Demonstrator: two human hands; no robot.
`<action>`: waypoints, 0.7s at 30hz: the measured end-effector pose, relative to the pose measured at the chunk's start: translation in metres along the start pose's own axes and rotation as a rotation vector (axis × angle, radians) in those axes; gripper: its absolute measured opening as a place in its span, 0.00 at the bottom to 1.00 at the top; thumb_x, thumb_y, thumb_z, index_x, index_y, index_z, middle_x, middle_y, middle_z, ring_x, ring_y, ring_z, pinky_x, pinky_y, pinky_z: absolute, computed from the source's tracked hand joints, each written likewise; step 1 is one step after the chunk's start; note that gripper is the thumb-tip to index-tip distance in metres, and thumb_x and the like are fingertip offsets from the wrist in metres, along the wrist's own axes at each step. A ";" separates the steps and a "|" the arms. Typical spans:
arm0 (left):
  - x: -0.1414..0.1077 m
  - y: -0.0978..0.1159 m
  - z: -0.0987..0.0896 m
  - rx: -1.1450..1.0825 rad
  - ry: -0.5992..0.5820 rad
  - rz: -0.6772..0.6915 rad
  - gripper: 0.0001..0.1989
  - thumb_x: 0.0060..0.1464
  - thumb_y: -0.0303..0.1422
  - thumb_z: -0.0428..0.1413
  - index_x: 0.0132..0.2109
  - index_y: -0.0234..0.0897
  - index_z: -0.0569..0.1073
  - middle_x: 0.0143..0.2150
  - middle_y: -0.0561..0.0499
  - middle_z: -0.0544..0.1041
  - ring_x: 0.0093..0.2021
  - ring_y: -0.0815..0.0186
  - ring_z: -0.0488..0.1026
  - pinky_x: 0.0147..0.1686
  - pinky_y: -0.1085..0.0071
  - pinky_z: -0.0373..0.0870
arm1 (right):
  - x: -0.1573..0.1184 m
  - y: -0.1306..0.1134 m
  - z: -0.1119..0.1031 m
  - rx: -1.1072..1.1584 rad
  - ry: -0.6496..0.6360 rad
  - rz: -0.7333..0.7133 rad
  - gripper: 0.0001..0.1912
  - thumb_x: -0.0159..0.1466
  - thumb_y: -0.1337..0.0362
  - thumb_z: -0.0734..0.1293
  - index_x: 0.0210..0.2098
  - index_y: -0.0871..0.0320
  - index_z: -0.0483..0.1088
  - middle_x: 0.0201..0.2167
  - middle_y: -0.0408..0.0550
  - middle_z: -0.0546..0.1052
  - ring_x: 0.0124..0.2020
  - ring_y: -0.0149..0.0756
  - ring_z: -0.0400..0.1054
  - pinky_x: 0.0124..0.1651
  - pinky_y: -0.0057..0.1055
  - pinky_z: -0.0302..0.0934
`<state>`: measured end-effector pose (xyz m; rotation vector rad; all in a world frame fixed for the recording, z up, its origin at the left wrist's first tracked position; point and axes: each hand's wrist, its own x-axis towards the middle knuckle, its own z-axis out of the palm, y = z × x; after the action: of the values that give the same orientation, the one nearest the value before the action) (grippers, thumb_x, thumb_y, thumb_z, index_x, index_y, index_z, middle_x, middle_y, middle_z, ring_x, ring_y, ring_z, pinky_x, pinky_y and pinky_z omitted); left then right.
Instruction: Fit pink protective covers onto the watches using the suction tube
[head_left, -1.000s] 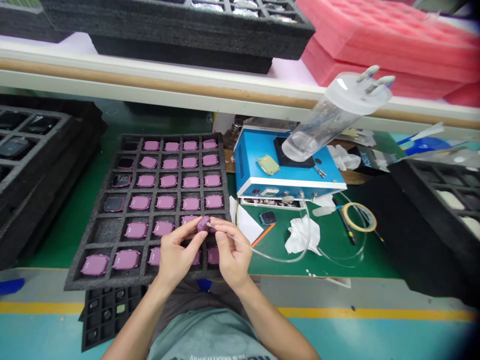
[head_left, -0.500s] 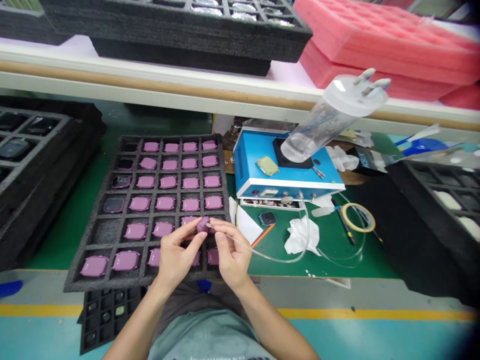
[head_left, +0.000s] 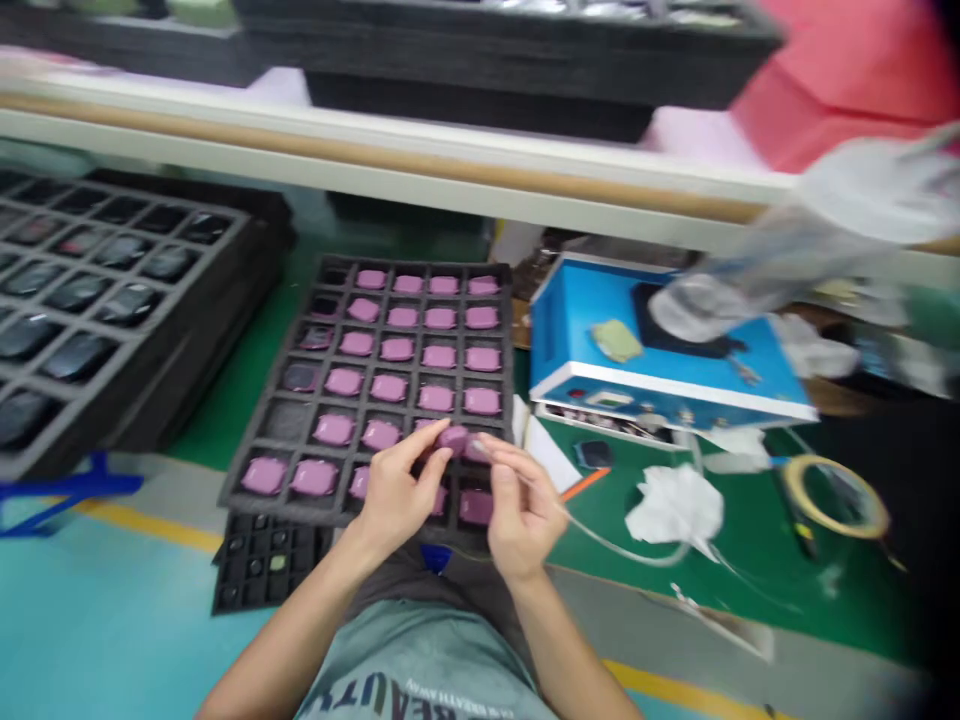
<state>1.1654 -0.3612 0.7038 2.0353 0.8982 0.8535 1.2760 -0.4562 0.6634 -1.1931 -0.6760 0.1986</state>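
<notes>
Purple casing (head_left: 452, 438) stays pinched in the left hand (head_left: 394, 495) above the foam tray (head_left: 264, 450), the right hand (head_left: 517, 505) pinching the clear tube (head_left: 630, 553) against it; only the view has swung left, grips unchanged.

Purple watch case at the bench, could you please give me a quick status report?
Left hand pinching purple watch case above foam tray. Right hand holding clear tube tip against it. Nothing between the hands.
</notes>
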 end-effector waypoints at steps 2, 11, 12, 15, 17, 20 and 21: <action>0.009 -0.002 -0.030 0.198 0.006 0.082 0.17 0.67 0.32 0.52 0.57 0.38 0.80 0.55 0.44 0.84 0.54 0.58 0.81 0.58 0.62 0.77 | -0.004 0.001 -0.001 -0.009 0.033 0.030 0.06 0.71 0.68 0.68 0.42 0.57 0.79 0.44 0.52 0.85 0.47 0.41 0.83 0.52 0.44 0.80; 0.039 -0.041 -0.177 0.764 -0.377 -0.047 0.18 0.67 0.36 0.45 0.48 0.43 0.80 0.42 0.44 0.81 0.45 0.53 0.74 0.51 0.56 0.70 | -0.007 -0.002 0.000 0.018 0.027 0.084 0.05 0.70 0.65 0.70 0.42 0.58 0.80 0.42 0.51 0.85 0.43 0.40 0.83 0.44 0.40 0.83; 0.038 -0.044 -0.180 0.763 -0.390 -0.039 0.18 0.67 0.36 0.46 0.48 0.43 0.80 0.43 0.45 0.81 0.45 0.53 0.74 0.52 0.57 0.70 | -0.007 -0.003 0.001 0.021 0.029 0.088 0.05 0.70 0.65 0.70 0.41 0.58 0.80 0.42 0.51 0.85 0.42 0.40 0.83 0.45 0.40 0.83; 0.036 -0.048 -0.182 0.731 -0.323 0.013 0.17 0.67 0.37 0.50 0.54 0.42 0.80 0.50 0.44 0.82 0.51 0.54 0.75 0.57 0.57 0.70 | -0.006 -0.003 0.001 0.024 0.029 0.098 0.06 0.70 0.64 0.70 0.41 0.58 0.81 0.42 0.51 0.85 0.42 0.40 0.83 0.44 0.38 0.82; 0.041 -0.048 -0.180 0.712 -0.235 0.042 0.18 0.67 0.34 0.53 0.58 0.37 0.79 0.55 0.44 0.81 0.55 0.55 0.75 0.62 0.58 0.69 | -0.006 -0.004 0.001 0.012 0.029 0.100 0.06 0.70 0.64 0.70 0.41 0.58 0.81 0.41 0.50 0.85 0.40 0.39 0.83 0.43 0.37 0.82; 0.059 -0.048 -0.173 0.709 -0.193 -0.015 0.15 0.65 0.27 0.56 0.56 0.32 0.80 0.57 0.47 0.82 0.59 0.59 0.76 0.67 0.63 0.65 | -0.006 -0.004 0.001 -0.012 0.029 0.107 0.07 0.69 0.62 0.71 0.41 0.58 0.80 0.40 0.51 0.84 0.39 0.39 0.83 0.42 0.37 0.82; 0.068 -0.048 -0.170 0.704 -0.210 -0.048 0.15 0.63 0.25 0.58 0.55 0.32 0.81 0.57 0.47 0.83 0.59 0.60 0.76 0.68 0.63 0.64 | -0.006 -0.005 0.000 -0.021 0.025 0.111 0.07 0.69 0.62 0.71 0.41 0.59 0.80 0.40 0.51 0.84 0.39 0.39 0.83 0.42 0.38 0.82</action>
<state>1.0530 -0.2236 0.7686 2.6170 1.2351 0.2916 1.2698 -0.4608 0.6652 -1.2522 -0.5912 0.2701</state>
